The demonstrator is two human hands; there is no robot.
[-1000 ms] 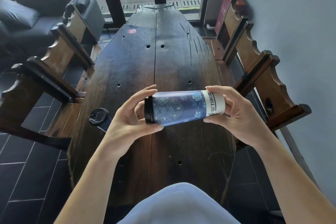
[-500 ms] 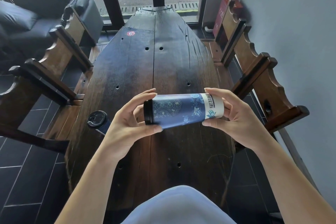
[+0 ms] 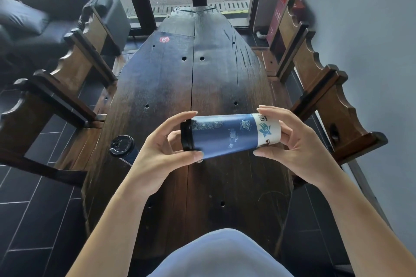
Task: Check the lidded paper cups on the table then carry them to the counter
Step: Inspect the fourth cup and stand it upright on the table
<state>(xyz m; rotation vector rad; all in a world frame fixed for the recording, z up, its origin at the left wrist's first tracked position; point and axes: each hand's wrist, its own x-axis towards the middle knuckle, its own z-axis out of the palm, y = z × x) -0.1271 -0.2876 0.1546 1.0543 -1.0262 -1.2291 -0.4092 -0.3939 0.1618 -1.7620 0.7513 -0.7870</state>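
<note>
A blue patterned paper cup (image 3: 227,134) with a black lid and a white band at its base lies sideways in the air above the dark wooden table (image 3: 157,87). My left hand (image 3: 162,153) grips its lid end, thumb underneath. My right hand (image 3: 290,141) holds the white base end. A second cup with a black lid (image 3: 122,147) stands upright near the table's left edge, just left of my left wrist; its lower part is hidden behind my arm.
Carved wooden benches flank the table, one on the left (image 3: 67,87) and one on the right (image 3: 326,96). A black armchair (image 3: 45,20) sits at the far left. Glass doors stand beyond the table's far end. A grey wall runs along the right.
The cup has been rolled about its long axis between my hands; the white band now shows a teal emblem instead of text. The hands stay almost in place.
</note>
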